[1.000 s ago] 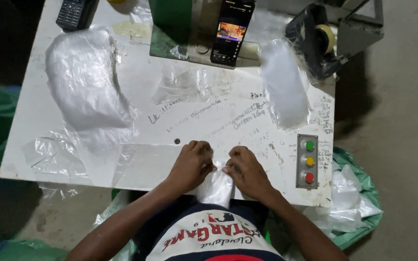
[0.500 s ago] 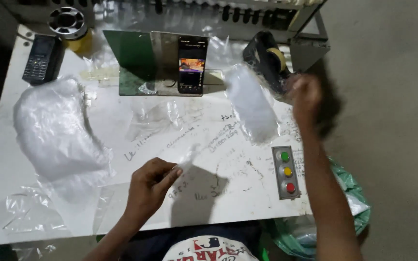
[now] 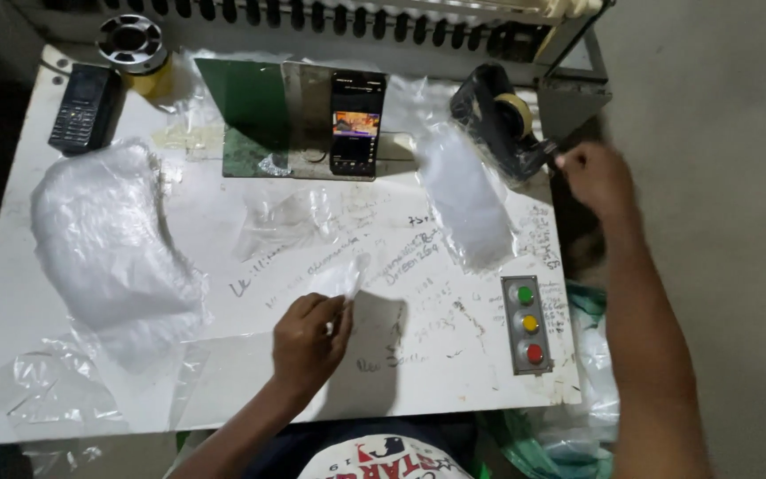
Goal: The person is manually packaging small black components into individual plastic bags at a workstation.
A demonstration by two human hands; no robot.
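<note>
Right hand [image 3: 597, 177] reaching to tape dispenser [image 3: 500, 124] at far right corner of white table [image 3: 454, 355], fingers pinched at dispenser's near end, probably on tape tip; blur hiding exact grip. Left hand [image 3: 308, 341] resting mid-table, pinching small clear plastic packet [image 3: 350, 279]. Packet lying just beyond left fingers, long axis running away from body, tilting slightly right. Packet well apart from right hand, down-left of it. Packet looking thin, translucent, narrow, casting shadow on scribbled tabletop.
</note>
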